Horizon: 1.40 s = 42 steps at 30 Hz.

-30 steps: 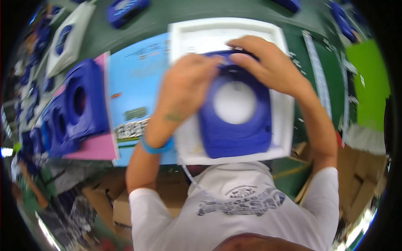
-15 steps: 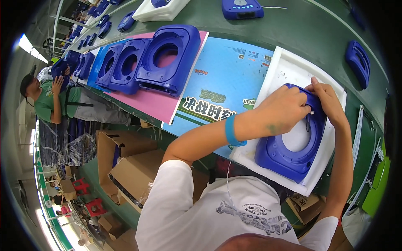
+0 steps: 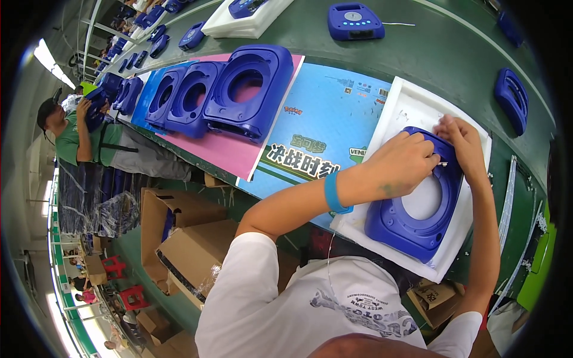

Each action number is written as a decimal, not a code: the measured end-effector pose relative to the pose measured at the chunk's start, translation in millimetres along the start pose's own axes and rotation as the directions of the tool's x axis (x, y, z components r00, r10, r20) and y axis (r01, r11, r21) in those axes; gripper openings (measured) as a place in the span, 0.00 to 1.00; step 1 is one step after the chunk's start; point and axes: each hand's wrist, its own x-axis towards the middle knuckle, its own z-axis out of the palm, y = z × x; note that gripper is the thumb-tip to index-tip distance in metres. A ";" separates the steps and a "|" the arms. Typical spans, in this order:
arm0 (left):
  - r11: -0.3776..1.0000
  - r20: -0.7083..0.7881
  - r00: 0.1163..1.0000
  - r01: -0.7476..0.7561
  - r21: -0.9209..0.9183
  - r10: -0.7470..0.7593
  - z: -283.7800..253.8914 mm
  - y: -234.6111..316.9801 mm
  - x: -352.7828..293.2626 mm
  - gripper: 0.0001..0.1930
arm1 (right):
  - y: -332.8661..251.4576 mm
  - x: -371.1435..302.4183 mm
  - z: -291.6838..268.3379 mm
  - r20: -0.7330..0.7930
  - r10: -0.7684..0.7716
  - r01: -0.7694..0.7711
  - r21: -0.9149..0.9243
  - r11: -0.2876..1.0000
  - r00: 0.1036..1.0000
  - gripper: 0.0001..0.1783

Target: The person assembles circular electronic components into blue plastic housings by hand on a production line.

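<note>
A blue plastic housing (image 3: pixel 412 224) with a large round opening lies at a slant in a white foam tray (image 3: pixel 391 122). My left hand (image 3: pixel 403 161), with a blue band at its wrist, is closed above the upper part of the opening. A small silvery metal piece (image 3: pixel 443 163) sticks out at its fingertips; its kind is too small to make out. My right hand (image 3: pixel 465 140) is over the housing's far right corner, fingers curled and drawn together, its fingertips slightly blurred. Whatever those fingers hold, if anything, is hidden.
Left of the tray, three similar blue housings (image 3: pixel 248 92) stand in a row on a pink sheet (image 3: pixel 239 158). A printed blue sheet (image 3: pixel 322 113) lies between. Further back are a blue device (image 3: pixel 355 24) and a blue ring-shaped part (image 3: pixel 511 101). A co-worker (image 3: pixel 80 134) stands far left.
My right hand has drawn slightly back from the left fingers and turned. A thin dark piece hanging below my left fingers no longer shows. The whole view has shifted slightly.
</note>
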 end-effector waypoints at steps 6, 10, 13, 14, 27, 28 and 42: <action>0.982 0.135 0.988 -0.093 0.163 0.071 -1.3 5.7 10.5 0.10 | 32.1 -26.2 -0.7 -0.293 -0.232 0.152 -0.271 0.951 0.928 0.32; 0.990 0.148 0.988 -0.065 0.124 0.047 -5.7 -2.4 13.7 0.10 | -21.8 -79.9 -1.0 -0.236 -0.575 0.215 -0.765 0.608 0.784 0.26; 0.998 0.156 0.987 -0.050 0.046 0.043 -15.2 -13.6 10.0 0.09 | -42.9 -128.9 22.5 -0.026 -0.792 0.627 -0.596 0.502 0.610 0.14; 0.999 0.160 0.987 -0.026 0.030 0.021 -15.9 -15.0 10.3 0.08 | -52.8 -139.3 37.5 0.122 -0.796 0.796 -0.236 0.557 0.593 0.15; 0.998 0.180 0.982 -0.060 -0.028 0.064 -10.4 -13.5 42.0 0.07 | -45.6 -204.9 74.7 0.369 -0.773 0.818 0.057 0.572 0.515 0.08; 0.996 0.172 0.981 -0.086 -0.038 0.092 -9.7 -14.8 42.7 0.07 | -45.8 -206.1 61.7 0.321 -0.768 0.802 0.044 0.596 0.554 0.08; 0.956 0.151 0.984 -0.135 0.259 0.098 11.4 6.8 37.3 0.06 | -10.1 -218.2 -6.5 -0.312 -0.365 0.455 0.298 0.839 0.877 0.08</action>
